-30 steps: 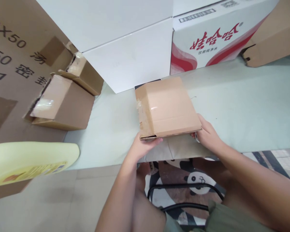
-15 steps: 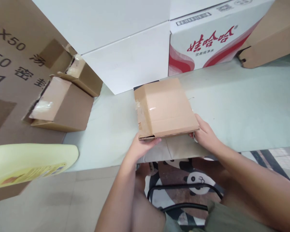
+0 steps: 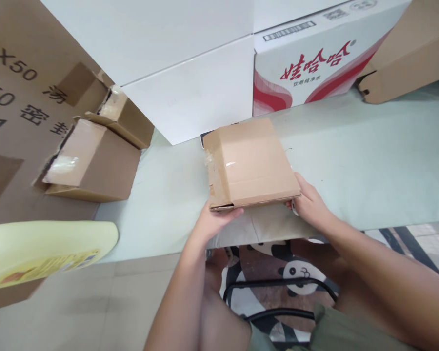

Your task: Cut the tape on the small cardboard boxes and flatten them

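A small brown cardboard box [image 3: 258,161] is tilted over the cloth-covered table [image 3: 351,170], its worn, taped side facing left. At the near left corner, my left hand [image 3: 219,219] grips it from below, with the thumb along the near edge. My right hand [image 3: 309,202] holds the near right corner, fingers partly hidden under the box. Something white shows beside those right fingers, too little of it to name. Behind the box's far left corner, a dark flat thing with a pale rim [image 3: 205,139] peeks out.
White cartons [image 3: 193,87] and a red-and-white water carton [image 3: 310,73] stand along the back. Two small cardboard boxes [image 3: 109,161] sit at left by a large printed carton [image 3: 7,131]. A pale yellow bottle [image 3: 58,243] juts in at lower left. Another open carton [image 3: 406,68] stands at right.
Both hands keep their hold on the cardboard box, which has barely moved. The view has shifted slightly, and a little more of the dark flat thing's pale rim shows.
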Motion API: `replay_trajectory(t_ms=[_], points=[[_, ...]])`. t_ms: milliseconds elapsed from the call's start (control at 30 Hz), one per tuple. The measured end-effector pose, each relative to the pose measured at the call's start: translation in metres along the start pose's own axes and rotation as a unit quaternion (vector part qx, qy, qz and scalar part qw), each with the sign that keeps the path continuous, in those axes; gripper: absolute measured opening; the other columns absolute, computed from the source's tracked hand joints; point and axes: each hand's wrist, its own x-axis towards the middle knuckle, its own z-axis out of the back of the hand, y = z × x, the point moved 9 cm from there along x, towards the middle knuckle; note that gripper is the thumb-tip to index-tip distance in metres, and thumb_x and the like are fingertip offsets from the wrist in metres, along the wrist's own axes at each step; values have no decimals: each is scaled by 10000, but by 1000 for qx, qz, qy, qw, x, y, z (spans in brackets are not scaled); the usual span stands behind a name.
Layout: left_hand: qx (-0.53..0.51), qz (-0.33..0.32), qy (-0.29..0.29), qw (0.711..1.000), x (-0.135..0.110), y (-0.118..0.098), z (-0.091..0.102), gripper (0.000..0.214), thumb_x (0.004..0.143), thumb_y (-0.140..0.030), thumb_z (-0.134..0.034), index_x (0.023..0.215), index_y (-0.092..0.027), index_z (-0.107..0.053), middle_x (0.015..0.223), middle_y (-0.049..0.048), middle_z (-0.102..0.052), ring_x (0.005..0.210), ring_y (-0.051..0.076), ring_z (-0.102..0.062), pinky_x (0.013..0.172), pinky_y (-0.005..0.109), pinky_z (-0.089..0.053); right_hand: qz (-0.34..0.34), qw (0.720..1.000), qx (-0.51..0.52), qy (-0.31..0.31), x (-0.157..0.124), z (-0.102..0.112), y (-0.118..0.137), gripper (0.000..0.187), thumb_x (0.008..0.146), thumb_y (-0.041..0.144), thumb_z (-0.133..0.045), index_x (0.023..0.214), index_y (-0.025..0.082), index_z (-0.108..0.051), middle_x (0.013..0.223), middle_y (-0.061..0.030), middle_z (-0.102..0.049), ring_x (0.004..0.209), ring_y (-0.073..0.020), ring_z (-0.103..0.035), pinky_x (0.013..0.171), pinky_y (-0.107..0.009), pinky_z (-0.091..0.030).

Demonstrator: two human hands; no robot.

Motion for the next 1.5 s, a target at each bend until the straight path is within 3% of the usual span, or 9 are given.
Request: replay_trajectory(t_ms=[533, 933, 1500], points=[[9, 8, -12, 1000, 1, 2, 1, 513, 572, -387, -840, 1005, -160, -682, 1087, 138, -753, 1074, 335, -691, 949, 460, -550, -15, 1000, 7, -6, -1, 1, 1, 146, 817, 293, -398, 919, 244, -491, 551, 44, -541, 534, -188, -532, 552, -325, -441], [17, -13, -19, 1000, 0, -12, -4, 426, 597, -367, -817, 954, -167, -698, 1039, 117, -763, 1019, 313, -711, 922, 441, -566, -23, 999, 30, -24, 0, 5, -6, 107, 782, 275, -408, 863, 248, -473, 544, 49, -528, 541, -175, -526, 560, -309, -430], [16, -10, -1, 1000, 2, -1, 0, 458, 611, -365, -812, 1009, -168, -701, 1083, 125, -756, 1048, 308, -704, 929, 424, -564, -19, 1000, 7, -16, 2, 1, -1, 120, 806, 291, -405, 883, 251, -488, 542, 47, -539, 535, -184, -526, 555, -317, -428]])
